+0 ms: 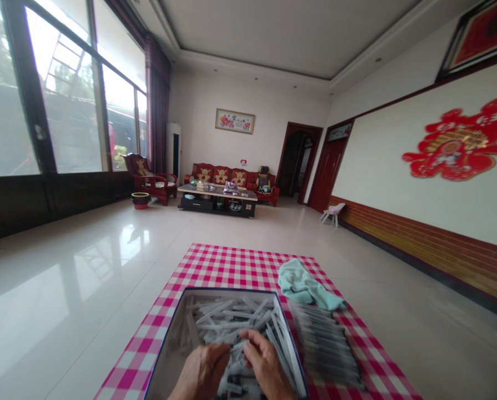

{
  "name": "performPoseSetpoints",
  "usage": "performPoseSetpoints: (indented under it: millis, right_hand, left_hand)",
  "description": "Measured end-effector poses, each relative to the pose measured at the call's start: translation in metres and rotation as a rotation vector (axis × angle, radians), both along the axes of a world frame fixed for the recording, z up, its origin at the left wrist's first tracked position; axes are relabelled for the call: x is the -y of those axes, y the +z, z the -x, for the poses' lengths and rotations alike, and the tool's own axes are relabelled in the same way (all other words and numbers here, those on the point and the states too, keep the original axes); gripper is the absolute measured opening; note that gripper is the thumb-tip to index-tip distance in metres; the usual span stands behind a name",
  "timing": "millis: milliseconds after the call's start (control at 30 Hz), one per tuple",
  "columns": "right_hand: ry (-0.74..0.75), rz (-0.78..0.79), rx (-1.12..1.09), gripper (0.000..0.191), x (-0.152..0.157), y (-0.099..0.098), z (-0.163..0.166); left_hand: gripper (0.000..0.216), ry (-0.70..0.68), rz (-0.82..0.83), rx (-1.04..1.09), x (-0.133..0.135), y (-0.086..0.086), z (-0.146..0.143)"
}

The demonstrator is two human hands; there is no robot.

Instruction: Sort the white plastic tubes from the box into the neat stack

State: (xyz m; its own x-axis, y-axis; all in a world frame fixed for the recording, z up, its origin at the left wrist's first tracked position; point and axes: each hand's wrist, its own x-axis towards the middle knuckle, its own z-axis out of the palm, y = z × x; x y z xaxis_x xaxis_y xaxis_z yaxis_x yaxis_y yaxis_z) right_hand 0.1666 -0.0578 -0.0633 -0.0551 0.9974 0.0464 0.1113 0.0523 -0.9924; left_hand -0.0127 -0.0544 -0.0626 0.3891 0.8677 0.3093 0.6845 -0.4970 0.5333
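Bare checked cloth [231,266] beyond the box [171,333] — teal towel [302,286] and packet row [327,344] along its right.

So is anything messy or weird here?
Nothing is broken or spilled. The sticks lie jumbled every way in the box, around the left hand and right hand, while the row beside it is tidy. The teal towel sits crumpled on the checked cloth.

box [176,319] on surface [231,265], at near edge. loose strips [227,316] in box. left hand [202,369], right hand [267,366] side by side in box, on strips. row of strips [325,347] right of box. cloth [302,286] behind row. low table [217,194] far behind, sofa [221,175] behind it.
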Motion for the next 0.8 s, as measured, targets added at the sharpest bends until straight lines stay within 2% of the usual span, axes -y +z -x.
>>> performPoseSetpoints:
  millis: [167, 500, 800]
  right_hand:
    - [0.037, 0.107, -0.133, 0.026, 0.002, 0.003, 0.001]
    - [0.062, 0.095, -0.004, 0.027, 0.003, 0.004, 0.002]
    - [0.029, 0.182, -0.057, 0.026, 0.003, 0.008, 0.003]
  left_hand:
    - [0.031, -0.022, 0.013, -0.027, -0.002, -0.006, 0.001]
    - [0.026, -0.022, -0.162, -0.242, 0.002, -0.001, 0.0]
    - [0.023, -0.02, -0.189, -0.423, 0.003, 0.007, -0.006]
